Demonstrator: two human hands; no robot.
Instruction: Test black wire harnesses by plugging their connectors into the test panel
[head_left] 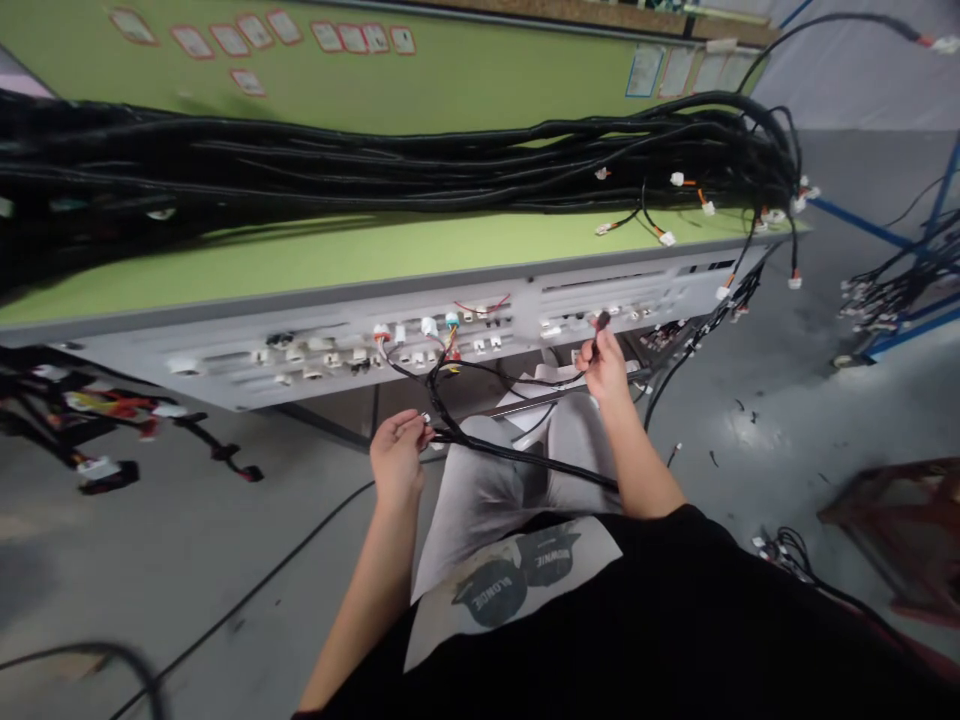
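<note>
The black harness (551,464) lies across the lap, its long axis slanting from beside the right forearm up toward the left hand (397,450), whose grip pinches what looks like a small white connector (427,418) just beside the harness's branching point. Farther out, the right hand (606,368) has its grip closed on a dark cable end (603,319) that points up and away toward the socket panel (526,300), making this hand the nearer to the sockets; whether the end touches one, I cannot tell. Beyond, a thick cable bundle (360,165) lies along the table (420,245).
</note>
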